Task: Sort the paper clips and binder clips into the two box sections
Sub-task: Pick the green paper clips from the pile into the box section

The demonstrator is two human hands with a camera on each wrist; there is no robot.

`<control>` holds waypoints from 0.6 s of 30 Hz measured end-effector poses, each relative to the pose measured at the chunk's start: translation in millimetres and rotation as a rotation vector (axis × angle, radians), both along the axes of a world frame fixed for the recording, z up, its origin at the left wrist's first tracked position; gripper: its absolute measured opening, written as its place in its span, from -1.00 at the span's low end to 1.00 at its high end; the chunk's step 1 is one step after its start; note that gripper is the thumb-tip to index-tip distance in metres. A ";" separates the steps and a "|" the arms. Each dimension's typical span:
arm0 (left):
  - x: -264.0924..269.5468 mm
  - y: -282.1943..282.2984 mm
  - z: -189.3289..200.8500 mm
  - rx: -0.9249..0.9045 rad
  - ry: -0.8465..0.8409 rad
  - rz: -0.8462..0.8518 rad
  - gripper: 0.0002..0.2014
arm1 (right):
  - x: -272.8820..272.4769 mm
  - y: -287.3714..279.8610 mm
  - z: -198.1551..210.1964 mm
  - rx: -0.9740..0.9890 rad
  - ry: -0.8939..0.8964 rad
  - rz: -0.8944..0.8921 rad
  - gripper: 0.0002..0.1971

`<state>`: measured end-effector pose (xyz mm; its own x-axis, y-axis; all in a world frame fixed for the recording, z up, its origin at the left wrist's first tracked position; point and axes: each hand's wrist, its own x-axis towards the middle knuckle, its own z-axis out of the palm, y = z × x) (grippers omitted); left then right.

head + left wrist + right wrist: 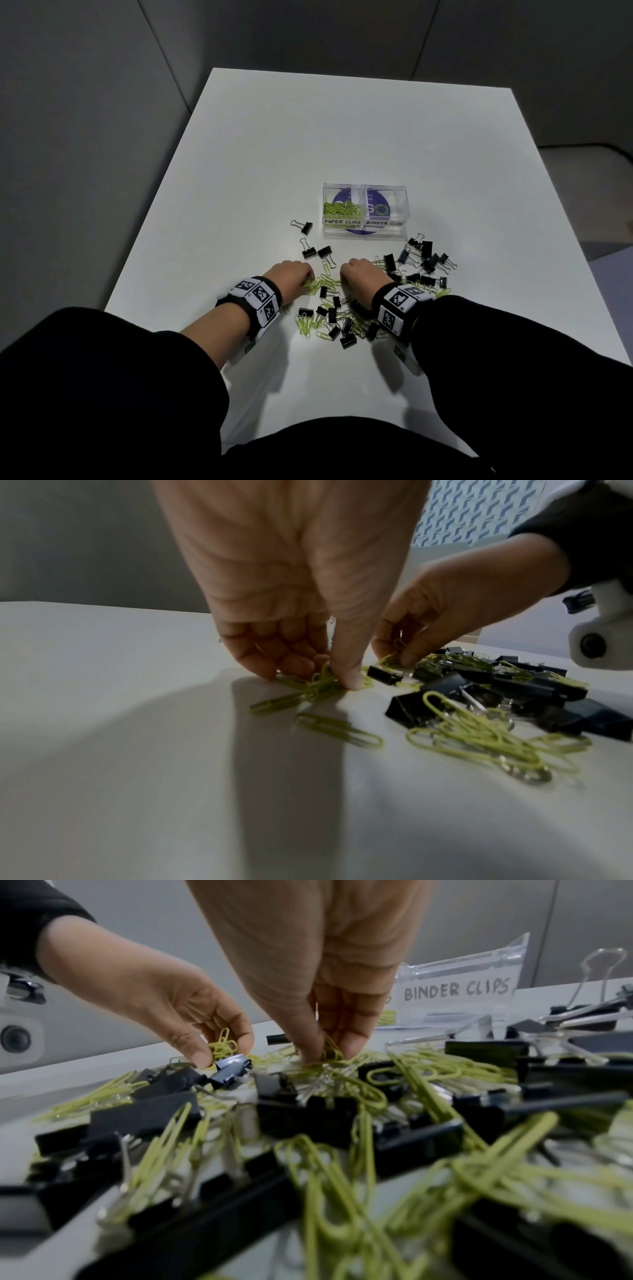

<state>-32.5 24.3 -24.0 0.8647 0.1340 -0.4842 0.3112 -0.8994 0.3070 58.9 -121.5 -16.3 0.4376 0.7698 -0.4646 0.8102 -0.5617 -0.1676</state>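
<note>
A clear two-section box [365, 226] stands mid-table, labelled PAPER CLIPS and BINDER CLIPS. Its left section holds green paper clips [342, 209]; the right section [386, 205] shows no clips. Loose green paper clips [320, 286] and black binder clips [424, 260] lie mixed in front of it. My left hand [308, 277] pinches a bunch of green paper clips [320, 681] against the table. Close beside it, my right hand [343, 274] pinches several green paper clips [332, 1049] at the top of the pile. Both hands' fingers are curled.
The white table [274, 154] has bare surface to the left and behind the box. Three binder clips [310, 251] lie apart left of the box. More binder clips [339, 322] and paper clips sit between my wrists. Grey walls surround the table.
</note>
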 end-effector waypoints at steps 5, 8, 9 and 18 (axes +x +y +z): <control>-0.3 1.8 4.8 -0.029 -0.012 -0.009 -0.73 | 3.9 -2.4 -0.1 0.074 0.043 -0.035 -0.73; 2.8 9.4 14.3 -0.072 -0.037 0.053 -0.76 | 14.6 -3.1 5.0 0.159 0.123 -0.156 -0.77; 3.6 12.7 17.3 -0.085 -0.038 0.071 -0.75 | 18.8 -3.6 7.0 0.179 0.154 -0.206 -0.77; 1.9 34.5 18.3 -0.243 -0.020 0.256 -0.71 | 39.4 -14.5 2.6 0.384 0.432 -0.682 -0.66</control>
